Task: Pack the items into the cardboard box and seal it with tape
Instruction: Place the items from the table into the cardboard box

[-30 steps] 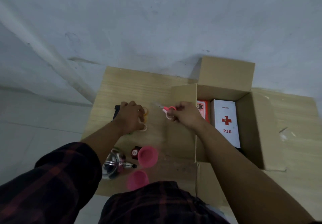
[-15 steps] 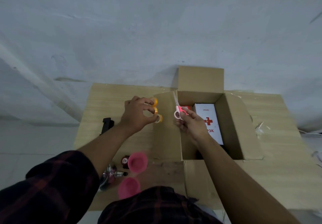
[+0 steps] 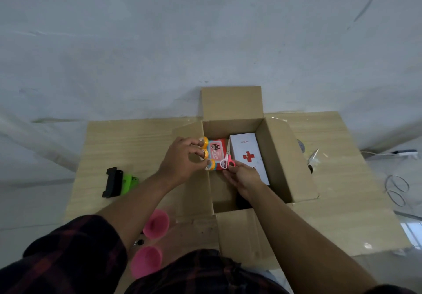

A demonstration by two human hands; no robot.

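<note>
Three tape rolls are being gripped by the left hand over the open cardboard box; pink scissors are being pinched by the right hand.

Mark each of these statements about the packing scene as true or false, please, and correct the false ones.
1. The left hand holds small yellow tape rolls at the left edge of the cardboard box. True.
2. The right hand holds blue scissors. False: the scissors are pink.
3. A white box with a red cross lies inside the cardboard box. True.
4. The two pink cups are already packed. False: they are outside the cardboard box, to its left, on the table.
5. The cardboard box is closed. False: all its flaps are open.
</note>
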